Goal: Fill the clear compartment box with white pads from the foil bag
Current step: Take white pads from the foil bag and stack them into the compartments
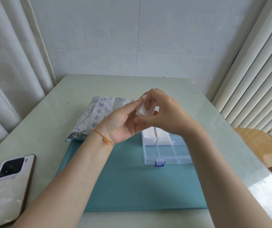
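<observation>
Head view: both hands meet above the far part of the table, over the far end of the box [166, 150]. The left hand [123, 122] and the right hand [161, 112] together pinch a small stack of white pads [146, 110], fingers curled round it from both sides, the right thumb under its near edge. The stack is in the air, touching nothing but the fingers.

The box lies on the right part of a teal mat [132, 178], its blue latch [159, 163] toward the near edge. Two far compartments already hold pads; the near row looks empty, and what lies under the right wrist is hidden. The foil bag [95, 116] lies just beyond the mat's far left corner. A phone [8, 183] lies face down near the table's near left corner.

The pads look light, soft and thin, apt to fan out or slip apart; I judge they are best held by the stack's flat faces, squeezed gently, so the edges stay aligned for dropping into a compartment.
</observation>
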Demonstrator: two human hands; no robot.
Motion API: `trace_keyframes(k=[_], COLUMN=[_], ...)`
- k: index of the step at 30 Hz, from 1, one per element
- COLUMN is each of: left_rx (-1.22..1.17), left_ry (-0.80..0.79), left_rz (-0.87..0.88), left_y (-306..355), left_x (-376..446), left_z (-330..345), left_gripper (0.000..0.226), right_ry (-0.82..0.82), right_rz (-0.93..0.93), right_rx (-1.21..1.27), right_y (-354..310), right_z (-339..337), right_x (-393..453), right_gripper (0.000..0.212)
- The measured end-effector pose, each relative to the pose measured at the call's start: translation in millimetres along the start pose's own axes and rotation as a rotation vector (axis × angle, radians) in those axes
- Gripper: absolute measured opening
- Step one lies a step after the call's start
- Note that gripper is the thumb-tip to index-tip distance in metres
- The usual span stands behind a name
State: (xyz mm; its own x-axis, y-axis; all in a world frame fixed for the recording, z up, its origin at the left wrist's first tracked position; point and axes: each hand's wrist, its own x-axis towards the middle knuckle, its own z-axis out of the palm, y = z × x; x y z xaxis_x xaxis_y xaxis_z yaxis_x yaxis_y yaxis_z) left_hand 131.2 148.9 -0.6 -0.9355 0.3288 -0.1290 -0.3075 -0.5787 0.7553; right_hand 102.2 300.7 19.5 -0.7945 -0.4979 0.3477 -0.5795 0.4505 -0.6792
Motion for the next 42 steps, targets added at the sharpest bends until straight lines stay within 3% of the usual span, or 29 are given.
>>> trace_keyframes(k=[13,20,23,25,28,32,35,38,42], left_rx=[0.007,0.489,0.502,0.498,0.492,0.591,0.845,1.336,1.611], left_ry=[0.038,0.227,0.337,0.395,0.428,0.449,0.503,0.585,0.481], left_rz=[-0.02,0.146,0.216,0.254,0.298,0.288,0.316,0.44,0.447], left_y=[-3.5,-2.7,-4.4,-7.6,-15.8,-27.8,-37.6,-45.8,-53.1], left_x=[3.3,1.2,2.2,6.2,15.6,31.1,41.8,45.7,46.4], left_z=[0.8,3.2,7.3,11.5,17.1,22.7,19.5,7.6,-3.2], left_gripper=[0.032,0.015,0.009,0.009,0.007,0.007,0.008,0.008,0.019], right_ry=[0.0,-0.016,0.015,0.038,0.069,0.187,0.21,0.137,-0.025], right_rz=[-0.026,-0.073,-0.009,0.118,0.287,0.417,0.467,0.56,0.628], right_rx=[-0.137,-0.226,-0.079,0.17,0.561,0.664,0.631,0.501,0.399], right_y=[4.3,7.3,9.3,14.5,31.4,51.0,64.7,76.5,80.5], right_z=[1.0,-1.8,-6.1,-14.7,-23.8,-26.7,-30.3,-32.0,-26.3], right_x=[-0.6,0.5,-4.2,-6.4,-8.9,-13.1,-16.1,-20.5,-26.7], right_gripper=[0.04,0.038,0.053,0.058,0.049,0.034,0.025,0.021,0.011])
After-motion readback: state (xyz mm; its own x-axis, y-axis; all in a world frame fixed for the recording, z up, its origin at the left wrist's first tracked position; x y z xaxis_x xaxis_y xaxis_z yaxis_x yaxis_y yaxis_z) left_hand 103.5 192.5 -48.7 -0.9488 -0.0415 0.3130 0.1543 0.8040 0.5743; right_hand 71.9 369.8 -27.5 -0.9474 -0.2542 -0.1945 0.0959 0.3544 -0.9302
